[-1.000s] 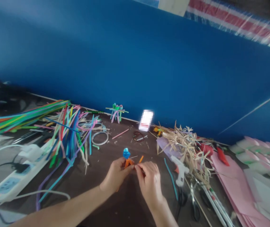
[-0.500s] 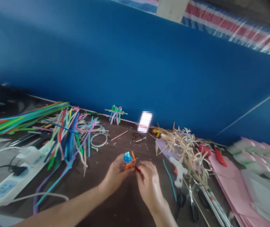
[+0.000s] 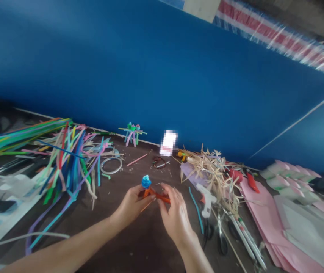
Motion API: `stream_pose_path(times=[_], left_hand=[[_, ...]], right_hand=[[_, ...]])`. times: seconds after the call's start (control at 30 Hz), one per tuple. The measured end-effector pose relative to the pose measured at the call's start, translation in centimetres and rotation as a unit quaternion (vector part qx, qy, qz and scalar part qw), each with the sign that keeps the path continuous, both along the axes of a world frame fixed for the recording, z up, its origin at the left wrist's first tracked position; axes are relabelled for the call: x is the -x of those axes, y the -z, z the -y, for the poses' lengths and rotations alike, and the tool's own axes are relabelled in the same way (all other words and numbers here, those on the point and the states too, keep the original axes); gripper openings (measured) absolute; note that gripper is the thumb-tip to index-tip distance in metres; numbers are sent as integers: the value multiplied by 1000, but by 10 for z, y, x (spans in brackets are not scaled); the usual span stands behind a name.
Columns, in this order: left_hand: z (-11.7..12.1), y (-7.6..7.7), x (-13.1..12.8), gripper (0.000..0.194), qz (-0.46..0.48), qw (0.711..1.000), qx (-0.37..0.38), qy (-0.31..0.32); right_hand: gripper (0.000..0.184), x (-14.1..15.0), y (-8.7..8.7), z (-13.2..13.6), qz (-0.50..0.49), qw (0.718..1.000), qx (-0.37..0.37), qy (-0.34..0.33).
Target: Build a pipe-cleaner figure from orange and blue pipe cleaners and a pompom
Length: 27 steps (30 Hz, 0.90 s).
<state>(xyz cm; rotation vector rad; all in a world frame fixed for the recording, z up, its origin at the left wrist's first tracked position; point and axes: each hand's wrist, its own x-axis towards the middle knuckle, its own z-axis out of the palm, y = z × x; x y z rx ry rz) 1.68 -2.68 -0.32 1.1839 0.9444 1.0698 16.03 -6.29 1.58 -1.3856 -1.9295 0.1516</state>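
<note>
My left hand (image 3: pixel 132 203) pinches a small pipe cleaner piece, with a coiled blue top (image 3: pixel 146 182) standing upright above the fingers. Orange pipe cleaner (image 3: pixel 162 197) runs from below that top across to my right hand (image 3: pixel 175 210). The thumb and curled fingers of the right hand close around this orange strand; the exact contact is partly hidden. Another thin orange end slants down under the left fingertips. Both hands hover close together over the dark brown tabletop (image 3: pixel 139 246).
Loose pipe cleaners (image 3: pixel 73 163) and a white power strip (image 3: pixel 11 212) lie left. A pipe cleaner figure (image 3: pixel 132 132) and a bright pixelated screen (image 3: pixel 168 143) stand at the back. Right are pale strips (image 3: pixel 213 167), a glue gun (image 3: pixel 206 199), scissors (image 3: pixel 222 239) and pink sheets (image 3: pixel 261 220).
The orange strand between my hands now lies sideways instead of sticking up, and my right fingers have spread around it. The view has shifted slightly, moving the scene left.
</note>
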Motion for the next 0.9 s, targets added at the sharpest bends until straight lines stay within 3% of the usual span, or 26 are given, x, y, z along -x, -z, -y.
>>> stream_pose_path(times=[0.23,0.47,0.57,0.73,0.9], left_hand=[[0,-8,-2,20,83,988,128,23],[0,-9,-2,18,150,963,222,28],[3,-8,-3,17,146,963,223,25],[5,-6,-2,16,121,981,151,20],[4,-2,0,22,83,989,124,21]], right_hand=[[16,-1,-11,1,43,998,15,-33],[22,-2,-14,2,69,996,26,-56],[27,-2,-10,2,68,997,27,-40],[21,-4,-9,1,46,998,19,-40],[17,-5,-11,1,39,998,24,-35]])
